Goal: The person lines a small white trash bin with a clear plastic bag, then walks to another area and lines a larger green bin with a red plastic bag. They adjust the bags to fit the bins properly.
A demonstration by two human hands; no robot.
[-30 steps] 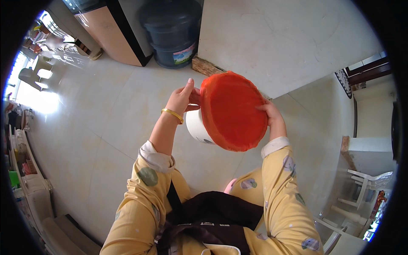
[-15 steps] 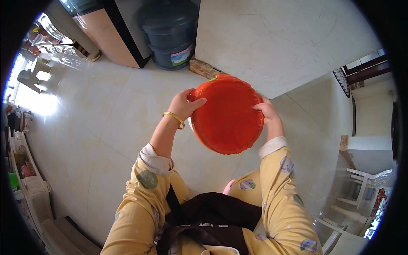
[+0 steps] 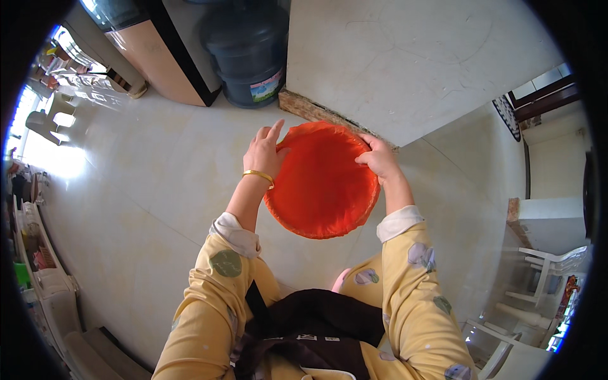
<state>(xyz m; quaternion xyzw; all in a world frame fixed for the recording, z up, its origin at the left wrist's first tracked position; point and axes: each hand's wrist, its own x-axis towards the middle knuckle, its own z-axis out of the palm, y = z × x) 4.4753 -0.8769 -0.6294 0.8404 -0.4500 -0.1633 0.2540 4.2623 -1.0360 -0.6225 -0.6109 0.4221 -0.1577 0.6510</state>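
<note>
A glossy red plastic bag (image 3: 323,183) spreads across a round shape in front of me, with crinkled edges folded around its rim. It looks like a liner on a round bin, whose body is hidden underneath. My left hand (image 3: 263,152), a gold bangle at its wrist, is at the bag's left edge. Its thumb touches the red plastic, while the index finger stretches up and away from the rim. At the upper right edge my right hand (image 3: 380,158) grips the rim, thumb over the plastic and fingers around the outside.
Beyond the bag, a pale slab-like surface (image 3: 405,69) with a rough brown edge juts in. A dark blue water jug (image 3: 247,60) stands beside a tan cabinet (image 3: 161,60). White plastic chairs (image 3: 544,269) are at the right, on the tiled floor (image 3: 139,209).
The red bag has moved slightly left and nearer me, and its middle looks more sunken. My left index finger has lifted off the rim; my right hand has shifted up along the edge.
</note>
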